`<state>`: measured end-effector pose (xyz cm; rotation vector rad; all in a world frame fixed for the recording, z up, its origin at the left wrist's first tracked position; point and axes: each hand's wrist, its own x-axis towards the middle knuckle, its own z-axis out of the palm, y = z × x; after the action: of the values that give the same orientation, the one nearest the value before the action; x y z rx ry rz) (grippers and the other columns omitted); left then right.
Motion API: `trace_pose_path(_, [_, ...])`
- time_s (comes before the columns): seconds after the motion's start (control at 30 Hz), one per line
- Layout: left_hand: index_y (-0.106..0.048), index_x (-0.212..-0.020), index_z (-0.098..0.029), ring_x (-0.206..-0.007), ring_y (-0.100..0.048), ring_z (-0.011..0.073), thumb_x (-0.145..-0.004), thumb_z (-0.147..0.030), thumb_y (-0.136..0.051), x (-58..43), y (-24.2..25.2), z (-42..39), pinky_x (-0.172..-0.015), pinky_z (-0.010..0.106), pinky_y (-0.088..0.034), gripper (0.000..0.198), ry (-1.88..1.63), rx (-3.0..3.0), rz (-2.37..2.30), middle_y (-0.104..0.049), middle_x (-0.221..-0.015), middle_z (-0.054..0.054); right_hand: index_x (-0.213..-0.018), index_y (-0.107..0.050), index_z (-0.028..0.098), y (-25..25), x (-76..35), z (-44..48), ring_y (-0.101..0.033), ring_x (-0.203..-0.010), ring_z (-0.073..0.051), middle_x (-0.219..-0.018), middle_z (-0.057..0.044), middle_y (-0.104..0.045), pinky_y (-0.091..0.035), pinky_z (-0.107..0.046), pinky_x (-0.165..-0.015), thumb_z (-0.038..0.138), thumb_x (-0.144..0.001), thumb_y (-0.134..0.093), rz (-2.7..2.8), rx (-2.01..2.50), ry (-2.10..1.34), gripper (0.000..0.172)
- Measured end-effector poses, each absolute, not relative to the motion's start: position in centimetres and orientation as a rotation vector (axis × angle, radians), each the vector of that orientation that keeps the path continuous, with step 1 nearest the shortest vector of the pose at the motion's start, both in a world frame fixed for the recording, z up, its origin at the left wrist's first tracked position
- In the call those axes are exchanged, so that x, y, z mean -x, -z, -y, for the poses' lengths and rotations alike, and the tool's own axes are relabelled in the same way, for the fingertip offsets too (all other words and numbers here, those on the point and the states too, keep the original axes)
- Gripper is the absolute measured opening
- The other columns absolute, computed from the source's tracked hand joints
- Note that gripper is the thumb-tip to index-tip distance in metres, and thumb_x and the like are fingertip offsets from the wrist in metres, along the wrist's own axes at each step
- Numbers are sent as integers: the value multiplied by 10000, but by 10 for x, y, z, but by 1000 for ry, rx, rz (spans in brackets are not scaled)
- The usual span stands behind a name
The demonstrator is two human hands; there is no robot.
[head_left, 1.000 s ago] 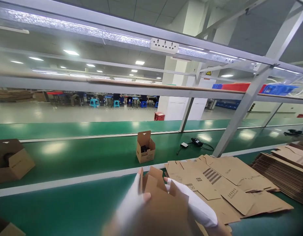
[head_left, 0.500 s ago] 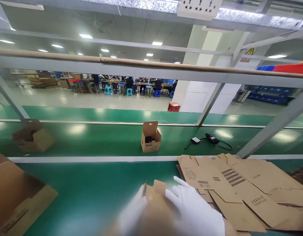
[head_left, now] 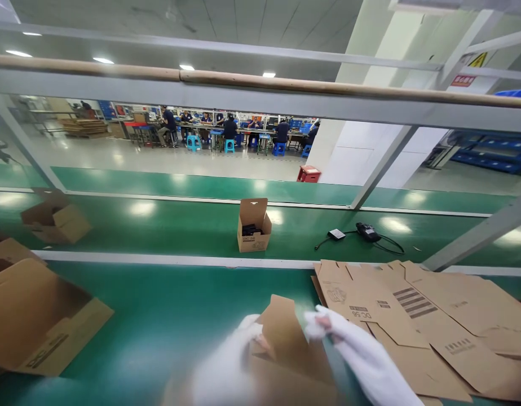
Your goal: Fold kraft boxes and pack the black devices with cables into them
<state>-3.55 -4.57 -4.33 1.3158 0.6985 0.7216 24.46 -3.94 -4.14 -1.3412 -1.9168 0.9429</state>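
Note:
My left hand (head_left: 235, 361), in a white glove and blurred, grips a brown cardboard box (head_left: 281, 330) by its left side. The box is partly folded, with one flap standing up, and its lower part is smeared by motion. Just right of the box is my right hand (head_left: 340, 335), also gloved, with bare skin showing at some fingertips. Its fingers are curled in close together, and I see nothing in them. Whether they touch the box's right edge I cannot tell. Flat printed carton blanks (head_left: 387, 316) lie in a pile close by the right hand.
An upright open box (head_left: 254, 239) with black items stands on the green surface beyond the white rail (head_left: 193, 259). Right of it lies a black corded device (head_left: 367, 232) with a white-labelled piece (head_left: 336, 234). Open boxes (head_left: 53, 338) stand at left. A slanted metal post (head_left: 476, 237) rises right.
My right hand has come off the box's right side and its fingers have curled in. The box has tilted in my left hand. The head view has shifted downward.

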Motion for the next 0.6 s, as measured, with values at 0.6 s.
trace_pose_path(0.6, [-520,-956,-202,-1089,-504,321,-555,-463,-755,38,21,58,-985,432,-370,533,-760,-1464,-701,-498,-1222,117,-1278,-543,187,11,-214,7,-483,-1226,-284,-1300,-112,-556,-375,-390,-1009,558,-639,-750,1679,905,-2207,767])
